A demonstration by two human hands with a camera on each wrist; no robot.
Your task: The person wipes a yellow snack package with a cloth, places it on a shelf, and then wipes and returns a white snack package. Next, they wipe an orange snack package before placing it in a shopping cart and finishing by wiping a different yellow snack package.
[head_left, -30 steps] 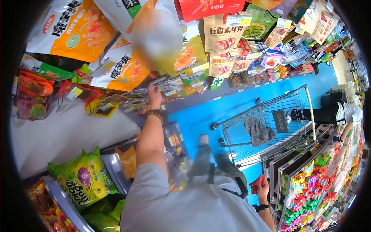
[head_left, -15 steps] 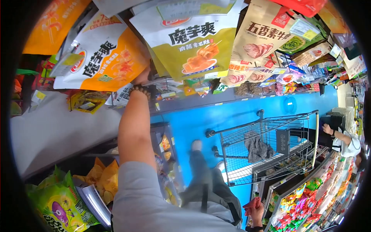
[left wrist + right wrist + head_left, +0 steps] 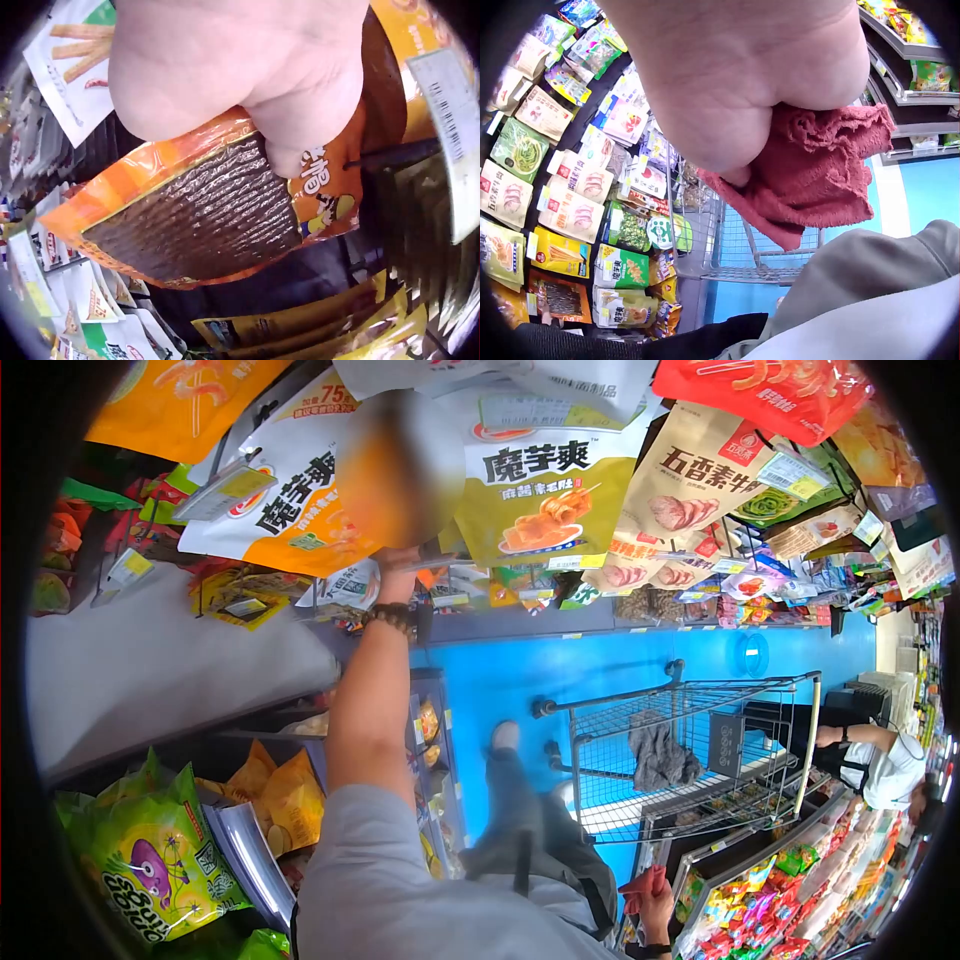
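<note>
Among the hanging snack packets, my left hand (image 3: 398, 563) is partly hidden beneath a white-and-orange packet (image 3: 300, 510). The left wrist view shows that hand (image 3: 240, 67) gripping an orange packet (image 3: 202, 210) with a clear window over dark brown strips; the thumb lies on its front and the other fingers are out of sight. Low at my side, my right hand (image 3: 655, 905) holds a crumpled red cloth (image 3: 643, 885). In the right wrist view the cloth (image 3: 810, 172) bunches out from under the palm of the right hand (image 3: 742, 75).
A wire shopping cart (image 3: 690, 750) holding a grey cloth (image 3: 660, 752) stands on the blue floor (image 3: 520, 670). Beyond it is another person (image 3: 890, 765). Green snack bags (image 3: 150, 860) fill a bin at lower left, and sweets shelves (image 3: 770, 890) line the right.
My left hand has moved up from the lower edge of the hanging packets to in among them. The right hand still holds the red cloth. The other person's arm has changed position.
</note>
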